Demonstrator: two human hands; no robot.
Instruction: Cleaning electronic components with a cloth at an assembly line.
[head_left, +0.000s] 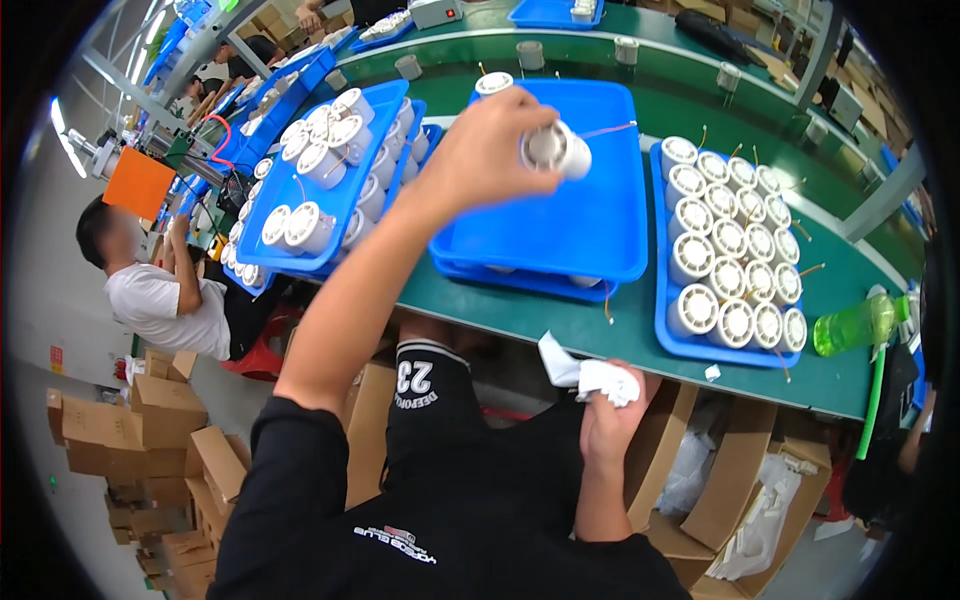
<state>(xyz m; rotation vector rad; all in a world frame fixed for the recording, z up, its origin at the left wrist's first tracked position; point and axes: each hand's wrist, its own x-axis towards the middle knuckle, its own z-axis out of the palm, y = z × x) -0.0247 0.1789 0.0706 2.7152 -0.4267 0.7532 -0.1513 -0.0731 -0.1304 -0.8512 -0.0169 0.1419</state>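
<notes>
My left hand (488, 150) is closed round a white cylindrical part (570, 155) with a vented round end and a thin wire, held above a blue tray (610, 235). Motion blurs the part a little. Another white cylinder (494, 84) stands by the tray's far left corner, just beyond that hand. Below the table's front edge, near my lap, my right hand (612, 425) grips a crumpled white wipe (606, 382), one end of which sticks out to the left. Whether it is cloth or paper I cannot tell.
A blue tray (680, 345) packed with wired white cylinders stands right, beside a green spray bottle (835, 332). Stacked blue trays (262, 245) with more cylinders stand left. Open cardboard boxes (655, 455) lie under the green table (480, 312). A seated person (165, 300) works at far left.
</notes>
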